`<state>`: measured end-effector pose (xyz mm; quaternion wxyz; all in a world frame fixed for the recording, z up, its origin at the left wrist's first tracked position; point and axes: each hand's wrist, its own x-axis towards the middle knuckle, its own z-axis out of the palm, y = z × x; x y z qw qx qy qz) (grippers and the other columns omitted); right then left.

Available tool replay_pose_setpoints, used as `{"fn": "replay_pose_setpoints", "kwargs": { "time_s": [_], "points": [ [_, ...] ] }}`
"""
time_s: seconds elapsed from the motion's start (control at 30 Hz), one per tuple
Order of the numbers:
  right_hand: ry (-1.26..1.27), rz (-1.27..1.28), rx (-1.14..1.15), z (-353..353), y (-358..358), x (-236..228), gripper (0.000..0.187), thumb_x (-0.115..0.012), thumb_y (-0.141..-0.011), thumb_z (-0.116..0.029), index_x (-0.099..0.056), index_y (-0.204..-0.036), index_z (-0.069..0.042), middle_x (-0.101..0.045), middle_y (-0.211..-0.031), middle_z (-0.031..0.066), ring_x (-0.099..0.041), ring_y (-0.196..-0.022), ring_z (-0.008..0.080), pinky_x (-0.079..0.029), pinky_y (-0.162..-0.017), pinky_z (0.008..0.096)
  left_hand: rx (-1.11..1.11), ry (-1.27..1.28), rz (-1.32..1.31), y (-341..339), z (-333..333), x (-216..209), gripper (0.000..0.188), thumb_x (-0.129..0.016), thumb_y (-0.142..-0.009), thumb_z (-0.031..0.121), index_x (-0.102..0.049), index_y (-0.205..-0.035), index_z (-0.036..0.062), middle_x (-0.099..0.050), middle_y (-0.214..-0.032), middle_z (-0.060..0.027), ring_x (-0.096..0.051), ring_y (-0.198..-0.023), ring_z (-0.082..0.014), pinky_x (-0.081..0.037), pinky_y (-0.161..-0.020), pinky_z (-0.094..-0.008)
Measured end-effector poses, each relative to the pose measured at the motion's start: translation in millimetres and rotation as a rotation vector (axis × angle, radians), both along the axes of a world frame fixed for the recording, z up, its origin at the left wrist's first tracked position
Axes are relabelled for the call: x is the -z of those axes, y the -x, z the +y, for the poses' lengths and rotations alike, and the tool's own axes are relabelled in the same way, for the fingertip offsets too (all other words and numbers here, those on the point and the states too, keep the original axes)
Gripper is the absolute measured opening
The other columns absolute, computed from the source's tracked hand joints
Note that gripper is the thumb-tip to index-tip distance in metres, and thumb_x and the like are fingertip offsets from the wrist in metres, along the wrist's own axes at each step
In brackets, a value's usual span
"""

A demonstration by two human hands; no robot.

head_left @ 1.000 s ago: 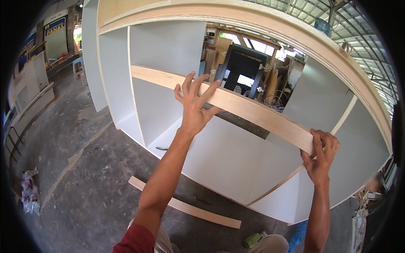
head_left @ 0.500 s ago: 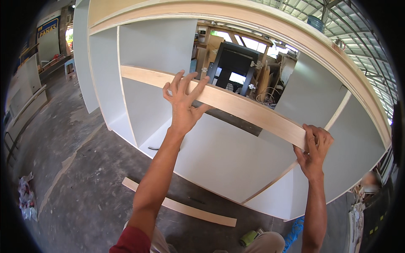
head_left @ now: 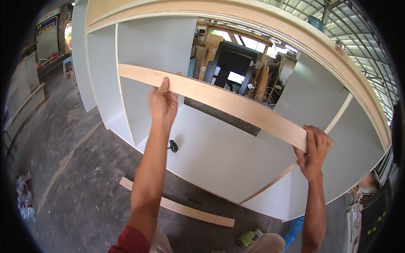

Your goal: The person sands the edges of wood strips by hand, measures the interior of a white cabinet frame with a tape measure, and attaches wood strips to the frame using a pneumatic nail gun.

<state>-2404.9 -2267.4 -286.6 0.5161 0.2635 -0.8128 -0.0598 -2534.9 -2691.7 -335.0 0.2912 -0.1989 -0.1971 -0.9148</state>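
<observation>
A pale wooden strip [head_left: 236,103] spans the cabinet [head_left: 219,147] mid-frame; the left hand [head_left: 163,104] pinches it in a narrow grip, the right hand [head_left: 314,149] clasps its right end, apparently spaced for steadiness. A spare slat [head_left: 196,214] lies lower centre.

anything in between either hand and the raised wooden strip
Nothing visible: the left hand touches the raised wooden strip directly, thumb on its front face, and the right hand grasps its right end.
</observation>
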Motion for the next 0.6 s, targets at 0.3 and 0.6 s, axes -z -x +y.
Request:
{"fn": "replay_pose_setpoints", "kwargs": {
  "time_s": [0.3, 0.6],
  "points": [
    [-0.020, 0.003, -0.004, -0.1, 0.5, 0.3, 0.064, -0.080, -0.073, -0.018, -0.059, -0.131, -0.004, -0.061, -0.122, 0.0108, -0.053, -0.106, 0.0245, -0.029, -0.098, 0.0409, 0.059, -0.136, 0.065, -0.2, 8.8, 2.5, 0.058, -0.060, -0.098, 0.002, -0.026, -0.145, -0.0022, -0.054, -0.125, -0.0260, -0.061, -0.119, -0.0390, -0.055, -0.105, -0.0481],
    [0.004, 0.011, -0.014, -5.4, -4.1, 4.2, 0.063, -0.080, -0.072, -0.014, -0.060, -0.131, -0.003, -0.060, -0.122, 0.0113, -0.053, -0.107, 0.0250, -0.029, -0.098, 0.0404, 0.051, -0.171, 0.052, -3.5, 8.0, 2.4, 0.054, -0.059, -0.098, 0.003, -0.030, -0.144, -0.0005, -0.055, -0.124, -0.0238, -0.062, -0.117, -0.0389, -0.056, -0.105, -0.0461]
  ]
}}
